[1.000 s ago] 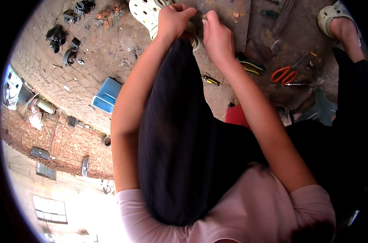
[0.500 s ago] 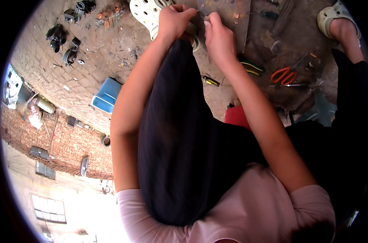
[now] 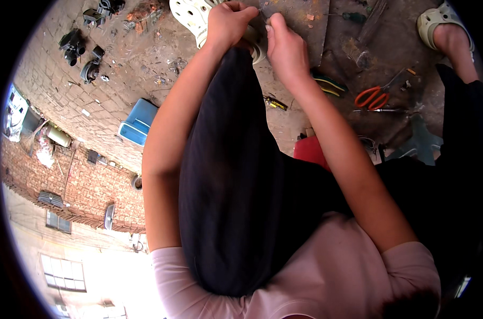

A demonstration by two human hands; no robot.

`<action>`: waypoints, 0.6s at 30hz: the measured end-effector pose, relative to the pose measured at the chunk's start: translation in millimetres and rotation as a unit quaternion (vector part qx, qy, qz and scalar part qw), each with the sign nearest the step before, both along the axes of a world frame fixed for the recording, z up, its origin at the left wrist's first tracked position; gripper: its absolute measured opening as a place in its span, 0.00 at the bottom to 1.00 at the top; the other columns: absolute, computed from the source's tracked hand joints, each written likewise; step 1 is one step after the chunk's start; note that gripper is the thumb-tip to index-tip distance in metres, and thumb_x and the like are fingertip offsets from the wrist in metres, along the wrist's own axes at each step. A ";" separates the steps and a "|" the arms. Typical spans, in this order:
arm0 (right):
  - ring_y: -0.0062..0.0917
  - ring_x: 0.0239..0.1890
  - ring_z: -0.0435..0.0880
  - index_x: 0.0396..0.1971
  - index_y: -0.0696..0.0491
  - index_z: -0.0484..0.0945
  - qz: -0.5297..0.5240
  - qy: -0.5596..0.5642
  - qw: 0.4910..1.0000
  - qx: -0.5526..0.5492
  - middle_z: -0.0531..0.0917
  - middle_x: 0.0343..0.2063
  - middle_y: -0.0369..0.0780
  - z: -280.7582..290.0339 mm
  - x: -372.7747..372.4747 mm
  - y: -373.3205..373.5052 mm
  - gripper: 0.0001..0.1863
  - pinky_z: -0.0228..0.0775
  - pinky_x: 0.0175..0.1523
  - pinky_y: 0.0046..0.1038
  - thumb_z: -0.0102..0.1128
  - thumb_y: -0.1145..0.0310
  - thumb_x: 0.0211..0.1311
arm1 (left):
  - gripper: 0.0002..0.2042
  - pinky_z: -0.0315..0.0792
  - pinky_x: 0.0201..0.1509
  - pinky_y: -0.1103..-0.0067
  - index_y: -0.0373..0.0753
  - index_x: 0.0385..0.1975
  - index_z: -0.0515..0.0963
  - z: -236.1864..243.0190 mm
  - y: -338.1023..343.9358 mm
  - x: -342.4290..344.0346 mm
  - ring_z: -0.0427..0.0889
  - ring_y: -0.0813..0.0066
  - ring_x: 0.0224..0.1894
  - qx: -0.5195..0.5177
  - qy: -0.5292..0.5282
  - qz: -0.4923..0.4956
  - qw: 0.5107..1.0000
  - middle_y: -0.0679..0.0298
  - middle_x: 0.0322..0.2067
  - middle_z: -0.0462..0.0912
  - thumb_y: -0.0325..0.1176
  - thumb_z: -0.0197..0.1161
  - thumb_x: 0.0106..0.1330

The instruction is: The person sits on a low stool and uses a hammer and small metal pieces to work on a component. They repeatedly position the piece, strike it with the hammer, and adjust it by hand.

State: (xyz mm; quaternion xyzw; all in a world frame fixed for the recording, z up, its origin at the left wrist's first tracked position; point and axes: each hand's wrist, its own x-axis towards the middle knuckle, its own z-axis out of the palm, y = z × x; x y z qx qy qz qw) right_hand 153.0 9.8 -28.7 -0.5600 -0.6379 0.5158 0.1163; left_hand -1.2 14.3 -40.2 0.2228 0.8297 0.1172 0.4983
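The left hand (image 3: 229, 24) and right hand (image 3: 287, 51) are closed near each other; what, if anything, is pinched cannot be told. Both are best held steady.

I'm wearing matt cloth trousers (image 3: 225, 181) and seeing a smooth plastic clog (image 3: 197, 20) at eleven o'clock, a scuffed matt sheet (image 3: 313, 34) at one, smooth plastic scissor handles (image 3: 371, 99) at two, rough brickwork (image 3: 100, 186) at nine.
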 end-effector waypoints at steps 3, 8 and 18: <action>0.55 0.36 0.78 0.41 0.51 0.66 0.004 -0.018 1.000 -0.015 0.81 0.29 0.52 0.4 -1.2 1.9 0.06 0.69 0.36 0.50 0.50 0.67 0.70 | 0.10 0.68 0.25 0.77 0.35 0.18 0.78 -0.2 -0.3 -0.8 0.73 0.79 0.20 0.004 -0.006 -0.002 1.000 0.66 0.16 0.78 0.35 0.63 0.55; 0.55 0.36 0.78 0.40 0.51 0.66 -0.031 0.019 0.998 -0.042 0.80 0.28 0.52 -0.6 0.5 0.7 0.06 0.69 0.35 0.49 0.50 0.66 0.70 | 0.10 0.68 0.25 0.77 0.35 0.18 0.78 -3.4 -1.6 -2.0 0.73 0.79 0.20 0.012 -0.013 0.010 1.000 0.65 0.16 0.78 0.34 0.63 0.55; 0.55 0.35 0.78 0.39 0.51 0.66 -0.009 -0.039 0.998 -0.050 0.80 0.29 0.52 8.0 -3.5 5.3 0.05 0.68 0.35 0.50 0.48 0.67 0.71 | 0.09 0.68 0.25 0.77 0.34 0.19 0.79 -2.1 -0.3 -1.3 0.74 0.79 0.19 0.000 0.000 -0.007 1.000 0.65 0.16 0.78 0.34 0.64 0.55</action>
